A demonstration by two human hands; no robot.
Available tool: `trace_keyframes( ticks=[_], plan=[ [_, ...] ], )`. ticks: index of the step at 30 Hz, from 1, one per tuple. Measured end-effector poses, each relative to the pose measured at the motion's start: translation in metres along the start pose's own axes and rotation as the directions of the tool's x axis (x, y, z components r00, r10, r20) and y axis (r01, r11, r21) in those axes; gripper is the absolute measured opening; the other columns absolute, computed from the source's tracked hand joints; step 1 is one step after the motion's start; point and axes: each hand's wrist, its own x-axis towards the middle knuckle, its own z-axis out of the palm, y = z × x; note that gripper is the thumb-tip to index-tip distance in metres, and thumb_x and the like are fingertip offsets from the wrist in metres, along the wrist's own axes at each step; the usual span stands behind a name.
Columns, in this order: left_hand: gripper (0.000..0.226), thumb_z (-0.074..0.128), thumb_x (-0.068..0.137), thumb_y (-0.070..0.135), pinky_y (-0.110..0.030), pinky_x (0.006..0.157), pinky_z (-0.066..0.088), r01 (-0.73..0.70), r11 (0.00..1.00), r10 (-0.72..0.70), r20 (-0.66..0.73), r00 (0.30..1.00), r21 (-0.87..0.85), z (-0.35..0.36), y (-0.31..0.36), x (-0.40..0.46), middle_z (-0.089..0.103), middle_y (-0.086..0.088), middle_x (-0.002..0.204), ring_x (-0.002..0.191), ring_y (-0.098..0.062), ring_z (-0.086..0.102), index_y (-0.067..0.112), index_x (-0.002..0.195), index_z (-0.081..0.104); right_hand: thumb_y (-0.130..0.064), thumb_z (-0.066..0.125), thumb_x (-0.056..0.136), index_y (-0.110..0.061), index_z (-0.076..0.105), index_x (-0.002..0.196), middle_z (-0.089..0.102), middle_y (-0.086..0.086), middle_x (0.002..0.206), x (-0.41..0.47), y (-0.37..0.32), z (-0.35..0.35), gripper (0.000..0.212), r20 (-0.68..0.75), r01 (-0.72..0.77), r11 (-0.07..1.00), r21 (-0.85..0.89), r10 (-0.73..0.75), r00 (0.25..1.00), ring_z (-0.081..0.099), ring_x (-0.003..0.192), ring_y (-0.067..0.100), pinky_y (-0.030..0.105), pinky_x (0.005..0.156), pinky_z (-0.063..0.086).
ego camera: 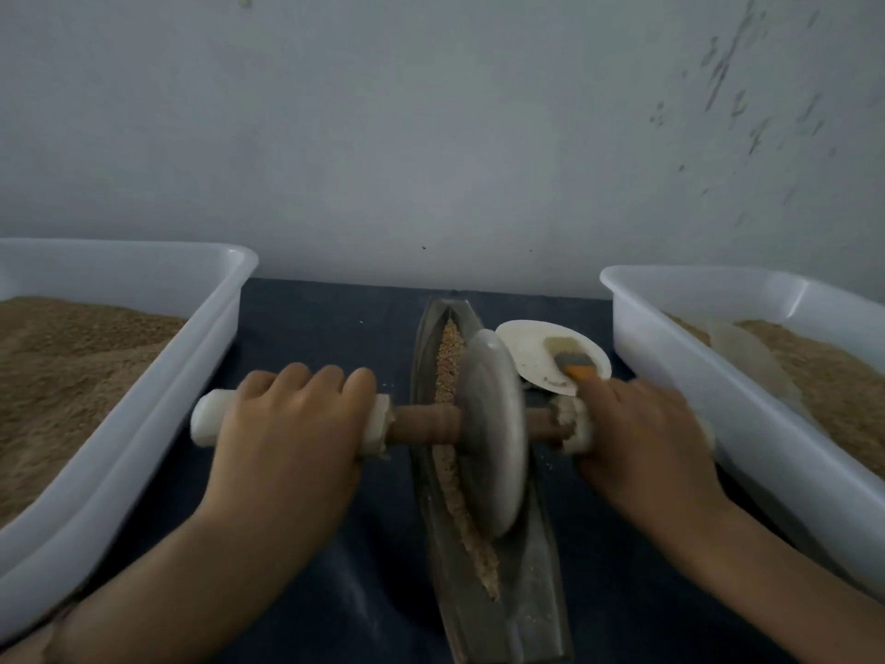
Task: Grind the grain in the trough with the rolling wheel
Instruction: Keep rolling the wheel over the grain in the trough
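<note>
Your left hand is wrapped over the white-padded left handle of the rolling wheel, fingers curled over the top and gripping it. Your right hand grips the padded right handle the same way, knuckles up, fingers closed around it. The brown wooden axle runs level between your 2 hands, through the centre of the grey disc. The wheel stands upright in the narrow boat-shaped metal trough, about midway along it. A line of tan grain lies along the groove, showing both beyond the wheel and nearer to you. The trough sits on the dark blue bench. A white tub of brown grain stands to the left, a second white tub to the right. Just beyond your right hand lies a white dish with a small brush on it.
</note>
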Motion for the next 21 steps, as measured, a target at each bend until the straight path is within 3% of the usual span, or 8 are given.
trace_keyframes(
  ticks=[2,5,9,12,15,18,21],
  plan=[
    [0.043,0.079,0.04,0.009,-0.03,0.056,0.026,-0.038,0.999,0.039,-0.027,0.999,0.021,-0.015,0.006,-0.011,0.046,-0.001,0.054,0.048,-0.019,0.037,0.018,0.065,0.045,-0.025,0.079,0.059,-0.03,0.042,0.073,0.034,-0.018,0.061,-0.011,0.001,-0.006,0.04,0.16,-0.033,0.998,-0.052,0.041,0.986,0.038,0.058,0.009,0.025,0.058,0.026],
    [0.045,0.079,0.041,0.009,-0.029,0.055,0.026,-0.047,0.999,0.047,-0.008,0.999,0.02,-0.02,0.005,-0.017,0.044,0.002,0.054,0.047,-0.022,0.042,0.02,0.065,0.042,-0.023,0.083,0.045,-0.029,0.042,0.065,0.022,-0.016,0.057,-0.021,0.004,-0.016,0.046,0.148,-0.002,0.997,-0.078,0.013,0.989,0.028,0.051,0.007,0.019,0.049,0.014],
    [0.049,0.081,0.038,0.008,-0.029,0.051,0.029,-0.015,1.0,0.015,0.021,1.0,-0.025,-0.001,-0.004,-0.009,0.043,0.004,0.052,0.045,-0.018,0.037,0.021,0.063,0.041,-0.009,0.085,0.037,-0.018,0.051,0.062,0.041,-0.005,0.052,-0.012,0.004,-0.007,0.044,0.008,0.022,0.998,-0.055,-0.021,1.0,0.035,0.046,0.015,0.025,0.048,0.025],
    [0.045,0.079,0.057,0.016,-0.031,0.057,0.031,0.071,0.997,-0.073,0.09,0.993,0.029,0.025,-0.014,0.012,0.04,0.009,0.058,0.053,-0.016,0.04,0.023,0.066,0.035,-0.007,0.08,0.055,-0.01,0.063,0.077,0.059,0.007,0.064,0.019,0.004,0.01,0.028,-0.028,0.013,0.995,-0.099,-0.015,0.999,0.053,0.056,0.028,0.03,0.054,0.033],
    [0.03,0.062,0.079,0.022,-0.031,0.062,0.027,0.221,0.972,-0.229,0.103,0.968,0.083,0.053,-0.026,0.038,0.039,0.008,0.068,0.063,-0.014,0.037,0.023,0.073,0.033,-0.01,0.067,0.075,-0.012,0.054,0.079,0.062,0.011,0.078,0.058,0.001,0.026,0.014,-0.038,-0.012,0.986,-0.169,0.006,0.999,0.054,0.072,0.03,0.033,0.062,0.026],
    [0.019,0.057,0.083,0.021,-0.031,0.062,0.03,0.32,0.947,-0.319,0.185,0.93,0.026,0.07,-0.036,0.057,0.044,0.005,0.074,0.066,-0.017,0.04,0.021,0.079,0.038,0.002,0.063,0.07,-0.01,0.052,0.076,0.061,0.014,0.076,0.086,-0.004,0.034,0.018,-0.1,-0.018,0.979,-0.204,-0.002,0.995,0.055,0.076,0.034,0.034,0.063,0.022],
    [0.021,0.058,0.082,0.021,-0.031,0.059,0.029,0.303,0.953,-0.301,0.177,0.937,0.016,0.077,-0.041,0.058,0.052,0.001,0.076,0.064,-0.017,0.04,0.021,0.079,0.037,0.004,0.065,0.067,-0.006,0.057,0.08,0.062,0.015,0.077,0.087,-0.005,0.036,0.019,-0.113,-0.026,0.973,-0.23,0.0,0.994,0.055,0.079,0.035,0.034,0.064,0.023]
  ],
)
